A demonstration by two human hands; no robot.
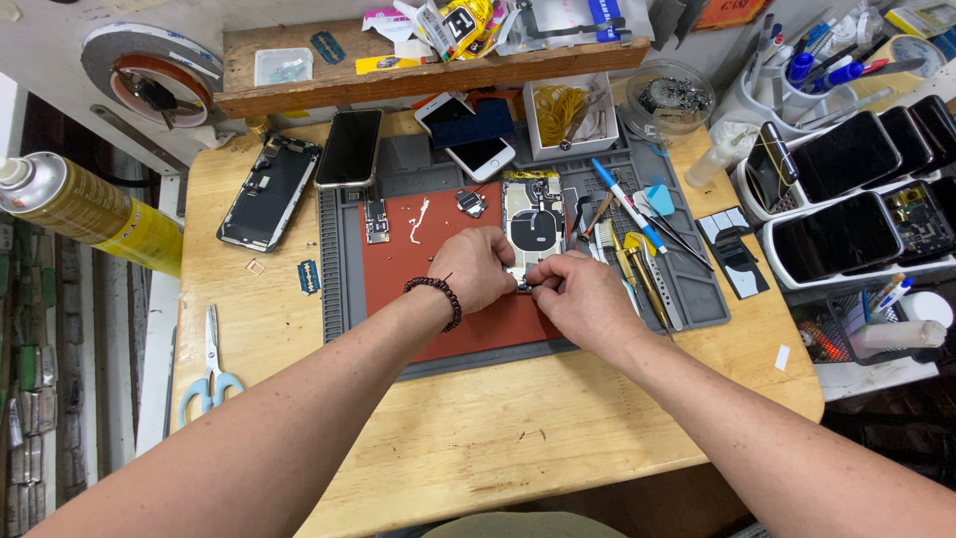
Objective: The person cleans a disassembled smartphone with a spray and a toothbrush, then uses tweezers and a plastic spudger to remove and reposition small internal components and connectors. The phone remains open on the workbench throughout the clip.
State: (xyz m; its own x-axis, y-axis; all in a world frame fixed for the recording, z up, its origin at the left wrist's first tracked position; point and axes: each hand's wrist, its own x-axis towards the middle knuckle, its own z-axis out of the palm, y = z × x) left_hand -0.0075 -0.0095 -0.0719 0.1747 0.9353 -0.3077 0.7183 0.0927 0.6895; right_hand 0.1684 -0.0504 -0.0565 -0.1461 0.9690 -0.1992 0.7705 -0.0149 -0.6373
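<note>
An opened phone body (534,214) with its insides showing lies on the red part of a grey work mat (398,299). My left hand (472,267), with a dark bead bracelet at the wrist, rests on the phone's lower left corner. My right hand (581,296) pinches at the phone's bottom edge, fingertips meeting those of the left hand. What sits between the fingertips is too small to tell. Small loose parts (470,203) lie on the mat above my left hand.
Screwdrivers and tweezers (637,234) lie right of the phone. A detached screen (270,191) and a dark phone (350,147) sit at the back left, scissors (210,367) at the left edge. Trays of phones (846,199) stand at the right, a spray can (85,209) at the far left.
</note>
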